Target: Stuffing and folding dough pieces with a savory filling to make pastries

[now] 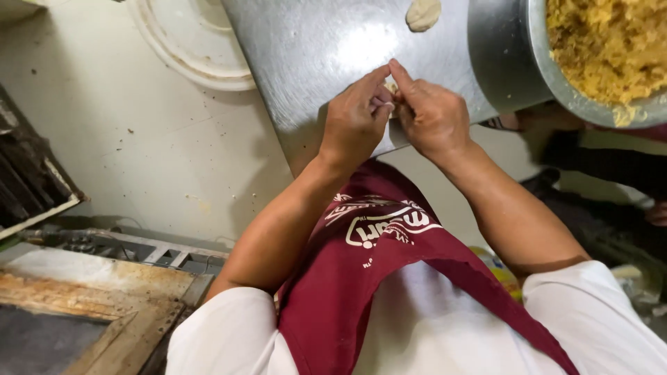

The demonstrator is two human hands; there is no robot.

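Your left hand (356, 118) and right hand (432, 114) are together, fingertips pinching a small dough piece (391, 87) between them, mostly hidden. Press the edges evenly and keep it over the steel table (313, 48). The filling bowl (556, 76) sits just right of your right hand, another dough lump (423, 14) beyond it.

a kitchen: steel worktop (313, 55), bowl of filling (604, 48).

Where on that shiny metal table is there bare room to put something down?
The metal table is bare on its left and middle stretch, between its left edge, the dough piece at the top and the hands. It is crowded at the near edge, where left hand and right hand meet, and on the right, by the filling bowl.
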